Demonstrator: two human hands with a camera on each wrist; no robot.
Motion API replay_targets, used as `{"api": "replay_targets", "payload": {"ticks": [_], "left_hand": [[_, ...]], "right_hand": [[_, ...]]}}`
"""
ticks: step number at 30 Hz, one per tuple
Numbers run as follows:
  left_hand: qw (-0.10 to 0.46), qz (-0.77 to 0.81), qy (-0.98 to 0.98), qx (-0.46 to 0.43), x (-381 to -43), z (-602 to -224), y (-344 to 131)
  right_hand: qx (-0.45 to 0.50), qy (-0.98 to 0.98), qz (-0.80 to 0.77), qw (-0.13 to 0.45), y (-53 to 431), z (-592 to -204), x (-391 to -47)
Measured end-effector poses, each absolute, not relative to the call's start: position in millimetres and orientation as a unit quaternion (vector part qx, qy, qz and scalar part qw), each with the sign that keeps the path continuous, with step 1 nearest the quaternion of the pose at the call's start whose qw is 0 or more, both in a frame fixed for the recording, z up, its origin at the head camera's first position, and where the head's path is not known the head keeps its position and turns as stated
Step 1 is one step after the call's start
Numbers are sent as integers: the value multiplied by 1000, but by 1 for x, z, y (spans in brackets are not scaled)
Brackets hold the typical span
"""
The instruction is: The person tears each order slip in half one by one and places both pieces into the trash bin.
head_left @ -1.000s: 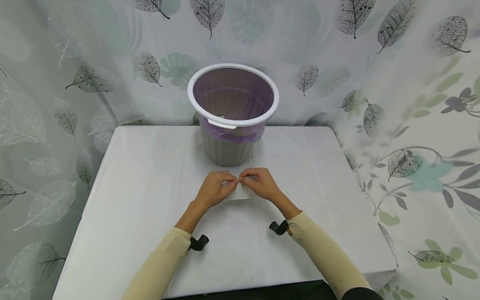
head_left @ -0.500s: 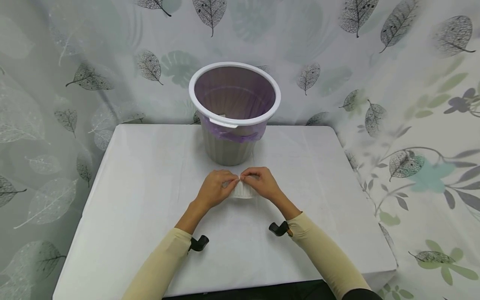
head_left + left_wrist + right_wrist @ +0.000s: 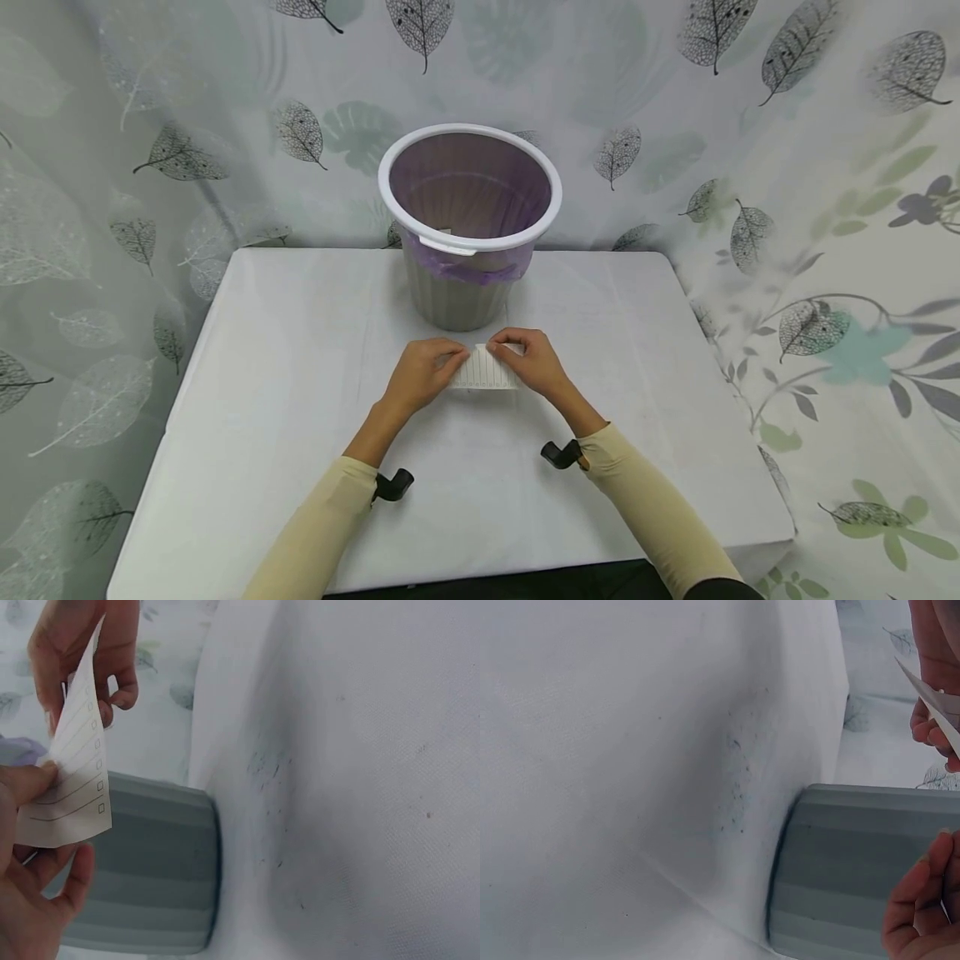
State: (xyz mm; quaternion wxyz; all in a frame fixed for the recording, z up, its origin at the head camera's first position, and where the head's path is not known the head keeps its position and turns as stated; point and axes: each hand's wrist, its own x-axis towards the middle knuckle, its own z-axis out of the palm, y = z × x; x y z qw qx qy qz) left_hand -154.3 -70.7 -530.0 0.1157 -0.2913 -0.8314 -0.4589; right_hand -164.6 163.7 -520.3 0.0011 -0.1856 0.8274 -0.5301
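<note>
A small white checklist sheet (image 3: 483,372), ruled with lines and a row of small boxes, is stretched between the hands in front of the bin. My left hand (image 3: 422,372) pinches its left side; in the left wrist view the thumb lies on the printed face of the sheet (image 3: 75,761). At the sheet's upper right, my right hand (image 3: 534,364) pinches it between thumb and fingers. Only a slanted corner of the sheet (image 3: 928,697) shows in the right wrist view, with curled right fingers (image 3: 915,896) below. The paper is held above the table, slightly bent.
Just beyond the hands stands a grey waste bin (image 3: 453,304) with a white rim and a purple liner (image 3: 472,187). Something small and pale shows inside it. White cloth covers the table (image 3: 300,333); small dark specks mark it. Leaf-print curtains (image 3: 570,67) hang behind and at the sides.
The hands have moved from fingertips nearly touching to slightly apart. More of the sheet shows between them, spread flatter. The bin has stayed put.
</note>
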Motion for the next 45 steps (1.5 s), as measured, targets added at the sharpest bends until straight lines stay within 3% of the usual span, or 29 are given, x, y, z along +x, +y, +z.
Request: {"api": "replay_targets", "payload": {"ticks": [18, 30, 41, 45], "left_hand": [[149, -474, -818, -290, -154, -530, -70], [170, -478, -811, -291, -152, -527, -68], [177, -477, -810, -291, -154, -528, -67], [176, -478, -812, -286, -153, -527, -67]], "right_hand": [[-169, 824, -540, -17, 156, -517, -167], [-166, 823, -543, -12, 148, -479, -151], [-168, 823, -542, -19, 150, -481, -154], [-161, 829, -535, -19, 155, -503, -164]]}}
